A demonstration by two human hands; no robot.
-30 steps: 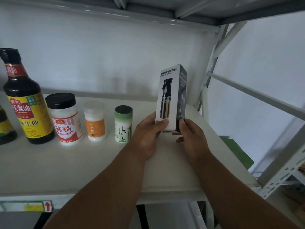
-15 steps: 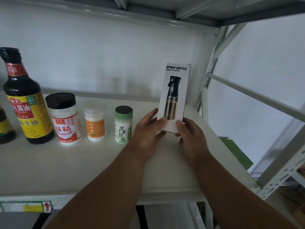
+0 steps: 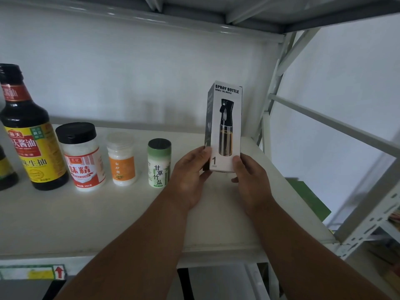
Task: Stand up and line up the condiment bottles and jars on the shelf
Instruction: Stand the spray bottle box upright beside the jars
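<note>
— Probably light and stiff, that spray bottle box [image 3: 225, 126]: thin card, easily dented at the corners if squeezed. Tall and narrow too, so likely to tip if set down carelessly.

— Best held where?

— Low on the two side edges, as now. Left hand [image 3: 190, 172] pinching the lower left edge, thumb on the front face; right hand [image 3: 251, 178] gripping the lower right corner, thumb tip against the front. Hands apart, one on each side of the box, both clamped on it.

— Resting on the shelf [image 3: 65, 217] or lifted?

— Hard to tell; base hidden behind the fingers. Upright, at any rate, printed face turned forward.

— Looks?

— White front with "SPRAY BOTTLE" in black at the top, a picture of a black-headed sprayer with amber oil, a large "1" near the bottom. Grey-dark left side panel.

— And around the box?

— Just left of the box, a small green-lidded salt jar [image 3: 159, 165], upright. Further left of the box, a little clear-capped jar with an orange label [image 3: 122, 159], then a black-lidded jar with a red-and-white label [image 3: 83, 156], then a tall dark soy sauce bottle [image 3: 28, 131], all standing in a rough row. Beyond that, a second dark bottle [image 3: 5, 169] cut off by the frame edge. Right of the box, the shelf's slanted metal upright [image 3: 279, 68] and a white wall behind.

— Judgement?

— Nearly done; only setting the box in line beside the salt jar seems left.
</note>
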